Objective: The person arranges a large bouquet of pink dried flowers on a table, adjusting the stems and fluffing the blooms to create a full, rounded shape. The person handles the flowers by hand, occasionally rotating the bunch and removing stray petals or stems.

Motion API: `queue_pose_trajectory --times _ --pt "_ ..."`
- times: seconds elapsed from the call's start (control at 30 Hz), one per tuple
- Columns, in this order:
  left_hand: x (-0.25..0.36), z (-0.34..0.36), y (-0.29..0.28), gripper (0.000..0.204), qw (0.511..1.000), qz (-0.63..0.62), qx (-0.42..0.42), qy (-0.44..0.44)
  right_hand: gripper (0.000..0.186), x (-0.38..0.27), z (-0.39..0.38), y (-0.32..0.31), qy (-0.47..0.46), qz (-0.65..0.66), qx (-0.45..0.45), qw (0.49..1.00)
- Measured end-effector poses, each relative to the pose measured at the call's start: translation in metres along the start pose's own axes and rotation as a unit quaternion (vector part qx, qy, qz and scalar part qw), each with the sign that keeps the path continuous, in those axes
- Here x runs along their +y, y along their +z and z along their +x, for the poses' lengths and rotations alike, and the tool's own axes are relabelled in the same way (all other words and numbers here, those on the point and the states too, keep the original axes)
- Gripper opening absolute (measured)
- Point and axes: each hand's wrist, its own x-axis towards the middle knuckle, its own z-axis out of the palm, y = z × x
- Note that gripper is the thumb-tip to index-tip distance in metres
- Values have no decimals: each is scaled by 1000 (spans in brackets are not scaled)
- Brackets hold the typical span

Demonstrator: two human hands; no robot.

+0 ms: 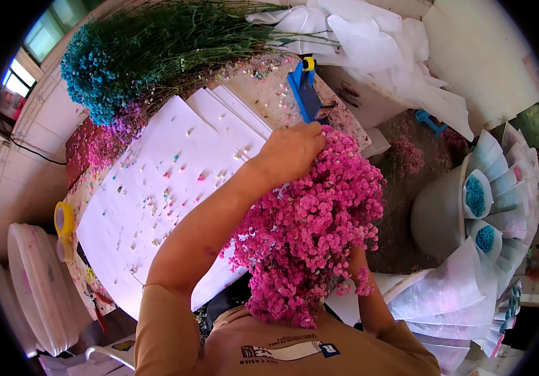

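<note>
A big bunch of small pink flowers (319, 213) is held up in front of my chest, heads toward me. My left hand (291, 150) reaches across to its upper left edge, fingers curled and closed; what they pinch, if anything, is hidden. Just beyond these fingers stands a blue tape dispenser (306, 94) with a yellow roll (309, 63). My right forearm (373, 301) goes up behind the flowers on the right, and the blooms cover that hand and its fingers. White wrapping sheets (175, 163) lie on the table left of the bunch, strewn with loose petals.
Blue and purple flowers (91, 72) with long green stems lie across the table's far left. White wrapping (370, 44) is heaped behind. A grey bucket (432, 213) at the right holds wrapped bouquets (507, 188). Yellow tape (64, 219) sits at the left edge, near stacked stools (44, 288).
</note>
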Motion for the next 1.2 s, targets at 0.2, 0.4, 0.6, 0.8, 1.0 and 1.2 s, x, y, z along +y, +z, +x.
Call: queue_pose_trajectory --times 0.2,0.4,0.6,0.8,1.0,1.2 --pt "-21 -49 -65 8 972 -209 43 -98 67 5 -18 -35 -47 -112 -64 991" --pt "14 -224 -136 9 873 -232 -202 -378 93 5 -18 -129 110 0 -63 992" --pt "93 -270 -125 48 929 -116 -254 -242 115 -30 36 -87 -2 0 46 999" --pt "116 -166 -80 30 943 -317 -14 -101 96 -26 80 -54 -33 31 89 995" --pt "99 -116 -18 30 993 -84 27 -79 69 -10 93 -49 -78 84 175 978" --pt "93 -96 -4 27 995 -8 79 -53 65 -17 91 -46 -65 82 151 983"
